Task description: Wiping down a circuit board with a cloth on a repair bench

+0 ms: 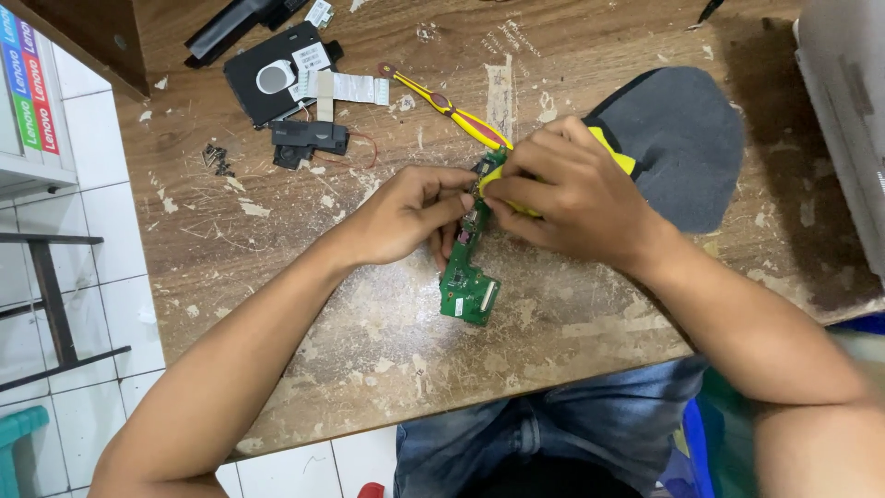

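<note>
Both hands meet right over the middle of the tabletop, so start there: the left hand (pixel 406 217) has its fingers curled and pinched on the upper part of a narrow green circuit board (pixel 468 277), steadying it from the 9 o'clock side, while the right hand (pixel 562 198) is closed tight around something yellow, which looks like the handle of a yellow tool (pixel 619 152), coming in from about 3 o'clock. Can't tell exactly what the tool's tip is doing, it's buried under the knuckles. The bit that matters: the board's long axis runs roughly 12 to 6, top end tucked between the two hands, bottom end sticking out free toward 6 o'clock and lying on the scuffed, paint-flecked wooden tabletop (pixel 304 277). Both hands are on or right at the board's top end, with the left the one visibly gripping it. Moving outward, a yellow and red toothbrush (pixel 442 100) lies just past the hands at about 11 o'clock, slanted, its handle end disappearing under the right hand. Behind the right hand at 1 to 2 o'clock is a dark grey rounded cloth pad (pixel 687 138). Further out at 10 to 11 o'clock sit a black flat plastic part with a pale oval patch (pixel 277 74) and a small black block with thin red wire (pixel 309 138), well apart from the hands.
</note>
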